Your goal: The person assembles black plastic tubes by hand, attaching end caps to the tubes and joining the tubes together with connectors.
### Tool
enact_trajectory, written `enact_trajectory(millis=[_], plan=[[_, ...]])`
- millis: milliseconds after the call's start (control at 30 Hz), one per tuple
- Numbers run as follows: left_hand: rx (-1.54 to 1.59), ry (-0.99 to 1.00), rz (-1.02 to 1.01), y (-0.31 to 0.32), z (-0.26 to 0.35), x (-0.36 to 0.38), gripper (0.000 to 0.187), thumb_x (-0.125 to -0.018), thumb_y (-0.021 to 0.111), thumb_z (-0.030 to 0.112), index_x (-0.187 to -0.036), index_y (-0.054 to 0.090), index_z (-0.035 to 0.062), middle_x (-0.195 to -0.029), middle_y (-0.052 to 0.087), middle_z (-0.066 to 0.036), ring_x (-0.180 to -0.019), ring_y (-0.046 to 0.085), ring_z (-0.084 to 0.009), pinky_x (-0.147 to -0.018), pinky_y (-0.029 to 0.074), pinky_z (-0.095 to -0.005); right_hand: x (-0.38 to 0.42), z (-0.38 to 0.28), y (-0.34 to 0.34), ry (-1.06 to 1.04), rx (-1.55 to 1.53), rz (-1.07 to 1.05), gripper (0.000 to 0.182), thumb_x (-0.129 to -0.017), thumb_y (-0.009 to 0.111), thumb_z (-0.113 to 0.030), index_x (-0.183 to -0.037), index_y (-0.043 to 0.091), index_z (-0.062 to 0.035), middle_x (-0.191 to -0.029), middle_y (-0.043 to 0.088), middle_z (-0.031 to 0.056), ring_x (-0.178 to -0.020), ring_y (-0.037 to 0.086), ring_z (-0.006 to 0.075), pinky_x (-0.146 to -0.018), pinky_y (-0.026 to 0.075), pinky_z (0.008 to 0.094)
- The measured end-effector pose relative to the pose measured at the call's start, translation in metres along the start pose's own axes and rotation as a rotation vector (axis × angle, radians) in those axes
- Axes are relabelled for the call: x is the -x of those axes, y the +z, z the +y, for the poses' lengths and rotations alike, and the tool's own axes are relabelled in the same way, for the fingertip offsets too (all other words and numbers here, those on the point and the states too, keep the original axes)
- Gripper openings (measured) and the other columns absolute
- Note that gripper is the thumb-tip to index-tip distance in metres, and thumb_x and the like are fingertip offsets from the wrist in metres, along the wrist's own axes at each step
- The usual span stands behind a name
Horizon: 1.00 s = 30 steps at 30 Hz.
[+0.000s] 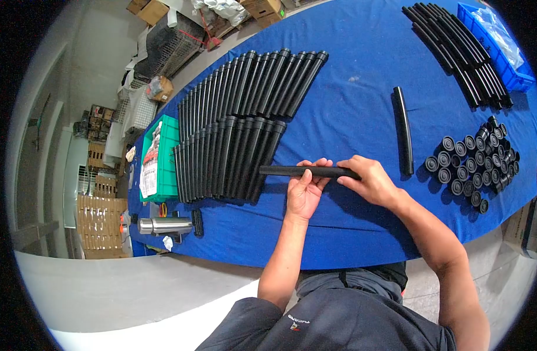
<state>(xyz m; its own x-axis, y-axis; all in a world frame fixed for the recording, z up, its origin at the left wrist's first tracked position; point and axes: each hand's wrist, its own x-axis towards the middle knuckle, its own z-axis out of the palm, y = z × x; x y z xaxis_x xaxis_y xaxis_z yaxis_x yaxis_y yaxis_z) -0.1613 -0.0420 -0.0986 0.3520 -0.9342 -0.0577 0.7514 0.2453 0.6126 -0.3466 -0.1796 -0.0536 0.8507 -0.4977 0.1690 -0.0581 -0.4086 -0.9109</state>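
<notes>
A black tube (pixel 283 170) lies level across both hands above the blue cloth. My left hand (pixel 306 190) is palm up beneath its middle, the thumb pressed over it. At the tube's right end, my right hand (pixel 371 180) wraps its fingers around it, so that end is hidden. A single black tube (pixel 403 131) rests on the cloth beyond my right hand. Right of it is a pile of round black caps (pixel 473 167). Left of my hands, capped black tubes (pixel 233 152) lie side by side in two rows.
Blue cloth (pixel 350 105) covers the table. At far right, black tubes (pixel 455 52) lie beside a blue crate (pixel 523 79) holding clear plastic. A green crate (pixel 170 155) with papers stands left. Nearby are a steel flask (pixel 166 226) and a small black object (pixel 198 223).
</notes>
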Motion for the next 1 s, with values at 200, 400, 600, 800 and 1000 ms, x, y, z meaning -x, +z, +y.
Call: enact_trajectory(millis=[200, 400, 600, 800, 1000], plan=[[0.017, 0.002, -0.005, 0.002, 0.0, 0.001, 0.02, -0.101, 0.061, 0.016, -0.12, 0.062, 0.0077, -0.131, 0.064, -0.022, -0.13, 0.057, -0.0388, -0.108, 0.051, -0.0531, -0.001, -0.008, -0.007, 0.126, -0.122, -0.06, 0.031, -0.085, 0.077, -0.015, -0.111, 0.068, -0.0026, -0.091, 0.067, 0.0173, -0.084, 0.068, 0.0318, -0.071, 0.056, 0.0382], [0.013, 0.001, 0.023, 0.001, 0.001, -0.001, 0.021, -0.1, 0.063, 0.017, -0.119, 0.062, 0.0075, -0.13, 0.064, -0.022, -0.129, 0.058, -0.0388, -0.108, 0.051, -0.0529, 0.001, 0.012, 0.009, -0.267, 0.166, 0.14, 0.032, -0.083, 0.078, -0.014, -0.111, 0.066, -0.0013, -0.094, 0.066, 0.0195, -0.084, 0.066, 0.0391, -0.074, 0.055, 0.0451], [-0.012, 0.005, 0.006, 0.002, 0.0, 0.0, 0.022, -0.1, 0.064, 0.018, -0.119, 0.062, 0.0076, -0.129, 0.065, -0.022, -0.128, 0.059, -0.0387, -0.107, 0.051, -0.0522, -0.002, 0.012, 0.001, -0.059, -0.048, 0.031, 0.033, -0.085, 0.076, -0.019, -0.111, 0.066, -0.0009, -0.09, 0.068, 0.019, -0.083, 0.068, 0.0351, -0.071, 0.054, 0.0436], [0.033, -0.001, 0.004, -0.001, 0.0, 0.0, 0.022, -0.1, 0.064, 0.017, -0.119, 0.062, 0.0084, -0.129, 0.065, -0.021, -0.128, 0.059, -0.0384, -0.108, 0.051, -0.0514, 0.001, 0.004, 0.001, 0.003, 0.016, -0.014, 0.035, -0.085, 0.077, -0.018, -0.115, 0.067, -0.0021, -0.09, 0.068, 0.0195, -0.082, 0.07, 0.0307, -0.072, 0.056, 0.0381], [0.008, 0.012, 0.043, 0.002, 0.0, 0.0, 0.02, -0.1, 0.064, 0.017, -0.118, 0.062, 0.0091, -0.129, 0.065, -0.02, -0.128, 0.059, -0.0372, -0.107, 0.052, -0.0496, -0.002, 0.008, 0.007, -0.333, 0.211, 0.108, 0.036, -0.085, 0.075, -0.013, -0.117, 0.063, -0.0017, -0.09, 0.064, 0.0179, -0.081, 0.066, 0.0366, -0.072, 0.056, 0.0451]])
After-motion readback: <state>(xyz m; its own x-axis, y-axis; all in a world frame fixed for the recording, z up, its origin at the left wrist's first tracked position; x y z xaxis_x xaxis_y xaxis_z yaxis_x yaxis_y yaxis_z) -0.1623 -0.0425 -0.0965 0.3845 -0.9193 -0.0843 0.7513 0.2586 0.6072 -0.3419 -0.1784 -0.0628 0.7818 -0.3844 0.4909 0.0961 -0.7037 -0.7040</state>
